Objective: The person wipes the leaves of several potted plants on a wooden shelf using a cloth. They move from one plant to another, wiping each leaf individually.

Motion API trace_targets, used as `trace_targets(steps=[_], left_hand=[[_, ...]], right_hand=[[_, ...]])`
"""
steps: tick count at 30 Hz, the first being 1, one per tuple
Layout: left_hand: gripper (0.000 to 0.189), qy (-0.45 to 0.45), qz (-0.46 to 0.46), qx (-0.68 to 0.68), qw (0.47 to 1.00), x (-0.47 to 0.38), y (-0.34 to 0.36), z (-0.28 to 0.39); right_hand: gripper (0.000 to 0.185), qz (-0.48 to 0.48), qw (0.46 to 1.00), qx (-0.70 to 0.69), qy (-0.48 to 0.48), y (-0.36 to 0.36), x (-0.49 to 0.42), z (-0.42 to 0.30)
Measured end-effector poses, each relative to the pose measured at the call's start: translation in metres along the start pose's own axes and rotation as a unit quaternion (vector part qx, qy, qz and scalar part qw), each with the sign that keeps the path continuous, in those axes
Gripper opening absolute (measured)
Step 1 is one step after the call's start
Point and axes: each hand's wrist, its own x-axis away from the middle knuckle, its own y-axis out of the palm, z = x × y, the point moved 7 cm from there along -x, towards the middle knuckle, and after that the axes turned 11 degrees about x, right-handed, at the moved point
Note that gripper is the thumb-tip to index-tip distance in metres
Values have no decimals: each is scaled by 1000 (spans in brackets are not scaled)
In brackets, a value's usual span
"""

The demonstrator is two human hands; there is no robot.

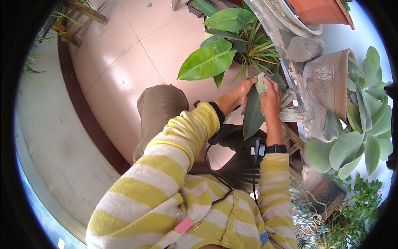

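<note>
In front of me a leafy potted plant (214, 59) with broad glossy leaves stands on the floor. One dark green leaf (252, 116) points down towards me, between my two wrists. My right hand (270, 96) holds a pale grey-green cloth (261, 84) against the upper part of this leaf. The fingers of my left hand (244, 90) pinch at the leaf's left edge near its stalk, close to the cloth. Exactly what the left fingertips grip is partly hidden. Both wrists wear black straps with cables.
A weathered wooden bench (311, 124) runs along the right, carrying a tilted-looking clay pot (326, 82) of succulents, a grey stone (304, 49) and an orange planter (320, 12). A wooden stool (84, 12) stands far left. Pink floor tiles (115, 68) lie beyond my knee.
</note>
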Motion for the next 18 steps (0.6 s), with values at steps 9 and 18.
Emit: trace_targets(steps=[9,18], left_hand=[[42,-8,-62,17,998,4,12,4],[45,-52,-69,-7,996,13,11,-2]], right_hand=[[46,-74,988,-136,2,-19,69,-20],[45,6,992,-120,39,-33,70,-8]])
